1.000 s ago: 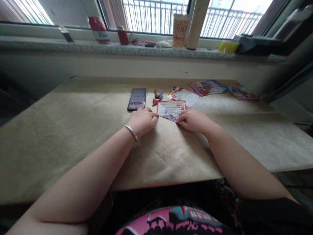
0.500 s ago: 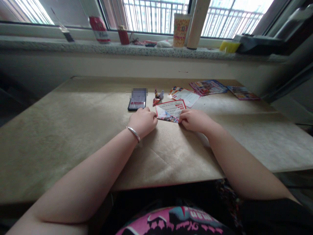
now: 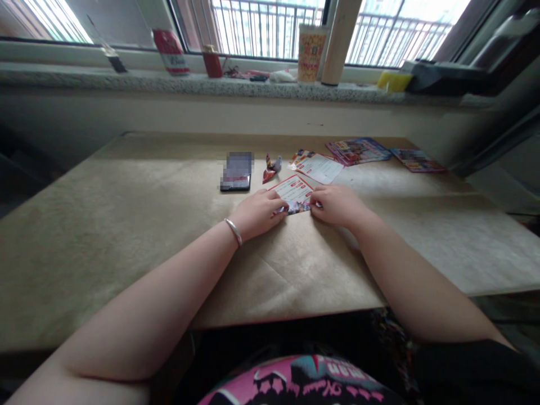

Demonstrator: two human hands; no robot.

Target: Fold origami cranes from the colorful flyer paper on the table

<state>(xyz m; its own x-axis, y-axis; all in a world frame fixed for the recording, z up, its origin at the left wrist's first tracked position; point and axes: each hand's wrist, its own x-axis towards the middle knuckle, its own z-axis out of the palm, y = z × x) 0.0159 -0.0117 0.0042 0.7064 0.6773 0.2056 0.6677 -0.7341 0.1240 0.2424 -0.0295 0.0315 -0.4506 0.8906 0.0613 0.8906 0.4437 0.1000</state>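
Note:
A white printed sheet of paper (image 3: 294, 187) with a red border lies on the table between my hands. Along its near edge a folded strip shows the colourful picture side. My left hand (image 3: 259, 214), with a silver bangle at the wrist, is closed on the sheet's left near part, covering that corner. At the right corner my right hand (image 3: 333, 205) pinches the sheet between thumb and curled fingers. Just beyond the paper stands a small folded paper figure (image 3: 271, 170), and a phone (image 3: 237, 171) lies to its left.
More printed sheets (image 3: 319, 167) lie behind my right hand, with colourful leaflets (image 3: 358, 151) and another leaflet stack (image 3: 417, 160) farther right. The windowsill (image 3: 253, 88) holds a red-and-white can (image 3: 171, 52), a patterned cup (image 3: 311, 53) and a yellow object (image 3: 394, 81).
My left hand has moved right along the near edge, over the folded part. The sheet has turned and its left corner is now covered. My right hand stays at its corner.

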